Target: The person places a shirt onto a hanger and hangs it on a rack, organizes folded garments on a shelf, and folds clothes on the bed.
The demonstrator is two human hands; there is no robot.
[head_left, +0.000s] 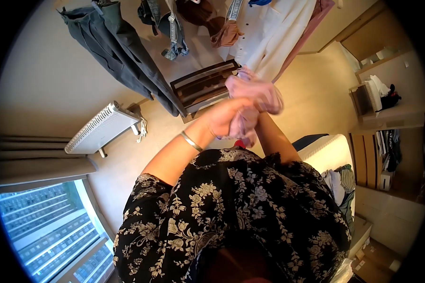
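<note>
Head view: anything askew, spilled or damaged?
No spill or damage visible. Only untidy bits: clothes heaped crumpled at right while other garments hang, and a white cord bunched beside the radiator. The left hand and right hand are motion-blurred, so anything held can't be checked.

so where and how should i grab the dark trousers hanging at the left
Probably by the waistband, from the front, the side facing the wearer: the trousers hang waist uppermost with both legs dangling below, so holding the top should support them best.
</note>
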